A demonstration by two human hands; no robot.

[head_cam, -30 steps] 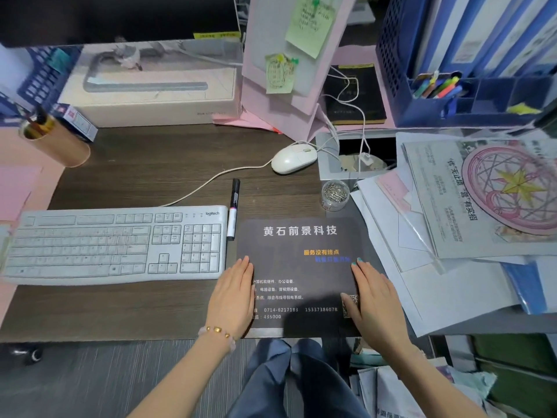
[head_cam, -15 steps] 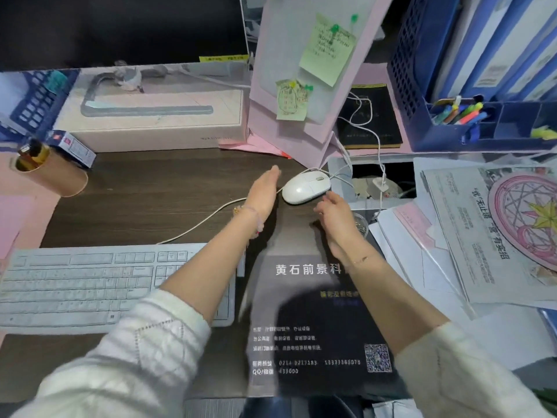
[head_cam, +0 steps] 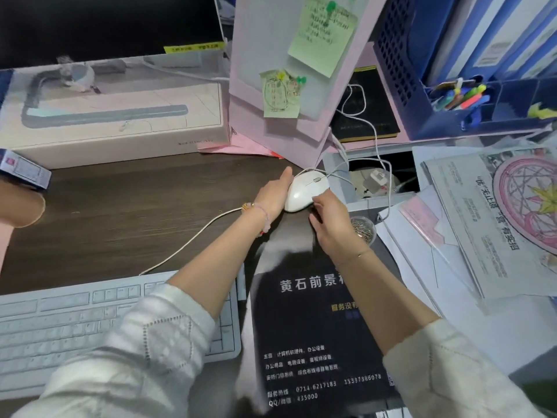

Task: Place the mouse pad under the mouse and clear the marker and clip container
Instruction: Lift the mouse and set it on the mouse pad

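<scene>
The white wired mouse [head_cam: 306, 190] sits at the far end of the dark mouse pad [head_cam: 313, 327], which bears Chinese print. My left hand [head_cam: 272, 194] lies flat along the mouse's left side, fingers straight. My right hand [head_cam: 331, 224] has curled fingertips on the mouse's near right edge. The clear clip container [head_cam: 366, 230] stands just right of my right wrist, partly hidden by it. My left forearm covers most of the marker; only a white sliver [head_cam: 241, 283] shows between keyboard and pad.
A white keyboard [head_cam: 75, 324] lies to the left of the pad. A long white box [head_cam: 120, 143] stands at the back left, and a pink standing board [head_cam: 271, 122] rises behind the mouse. Paper stacks [head_cam: 482, 236] crowd the right, with a blue file organiser [head_cam: 452, 122] behind them.
Both hands left the pad's near corners and reached forward to the mouse. The pad has slid away from me, towards the mouse. The view has closed in on the desk.
</scene>
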